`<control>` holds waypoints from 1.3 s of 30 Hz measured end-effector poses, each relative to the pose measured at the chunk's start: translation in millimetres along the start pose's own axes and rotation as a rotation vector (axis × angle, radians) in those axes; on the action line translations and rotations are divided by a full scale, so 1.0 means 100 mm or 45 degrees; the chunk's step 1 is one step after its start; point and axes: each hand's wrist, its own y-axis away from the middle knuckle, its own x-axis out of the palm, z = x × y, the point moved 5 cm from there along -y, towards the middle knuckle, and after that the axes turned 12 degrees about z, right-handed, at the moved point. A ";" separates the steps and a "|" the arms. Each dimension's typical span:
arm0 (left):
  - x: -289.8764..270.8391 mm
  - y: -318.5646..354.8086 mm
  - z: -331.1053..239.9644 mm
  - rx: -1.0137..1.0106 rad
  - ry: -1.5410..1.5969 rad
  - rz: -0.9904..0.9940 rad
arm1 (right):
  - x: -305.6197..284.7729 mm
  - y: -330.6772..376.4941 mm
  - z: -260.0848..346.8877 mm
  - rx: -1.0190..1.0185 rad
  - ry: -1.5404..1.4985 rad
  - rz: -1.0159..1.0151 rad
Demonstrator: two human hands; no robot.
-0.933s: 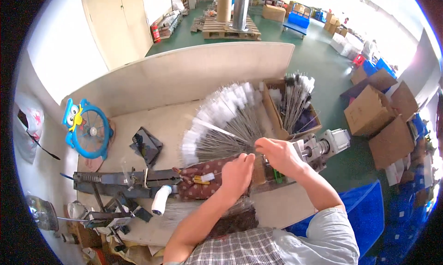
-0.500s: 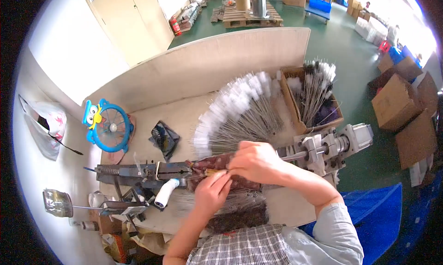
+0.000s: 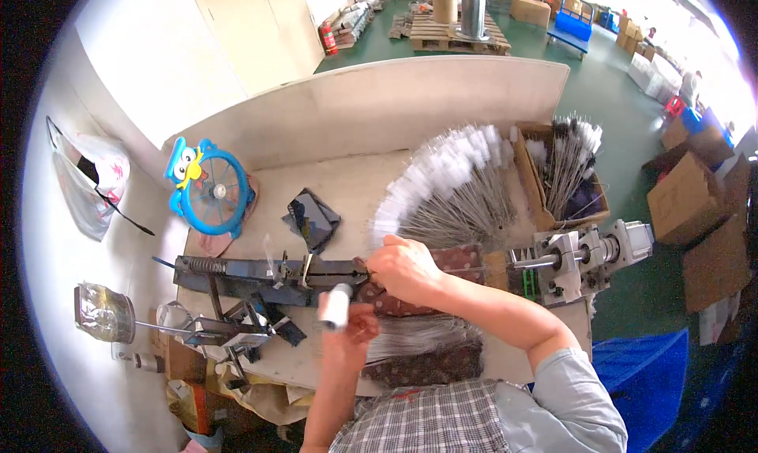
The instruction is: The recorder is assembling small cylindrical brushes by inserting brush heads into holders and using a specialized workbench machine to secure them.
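Observation:
My right hand point(image 3: 404, 271) is closed in a pinch at the tip of the dark metal jaws point(image 3: 339, 273) of a bench machine. What its fingers hold is too small and covered to make out. My left hand point(image 3: 359, 324) is just below, fingers loosely apart and slightly blurred. Against it, between thumb and fingers, stands the white tube-shaped lever handle point(image 3: 337, 307), not wrapped by the fingers. Under my right wrist lies a dark red patterned cloth point(image 3: 458, 260). Thin wires point(image 3: 418, 338) lie in a bundle nearer to me, beside my left hand.
White-tipped wire brushes point(image 3: 450, 177) fan out across the table, beside a carton of more brushes point(image 3: 560, 173). A motor-driven spindle point(image 3: 580, 256) stands at right. Left are a blue toy-like fan point(image 3: 209, 192) and a metal stand point(image 3: 229, 327). A low board point(image 3: 371, 102) edges the back.
My right hand has moved left to the jaws, and my left hand has come away from it, down to the lever. The white handle has swung right. The whole view has shifted slightly.

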 end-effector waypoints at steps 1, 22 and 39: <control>0.07 -0.10 0.02 0.053 0.048 -0.086 | -0.01 -0.01 0.02 0.014 0.002 -0.011; -0.08 -0.43 0.34 0.224 -1.198 0.131 | 0.41 0.63 -0.28 0.049 0.029 -0.164; -1.84 0.30 -0.38 0.218 0.194 -0.506 | 0.26 0.67 -0.15 -0.064 -0.285 0.031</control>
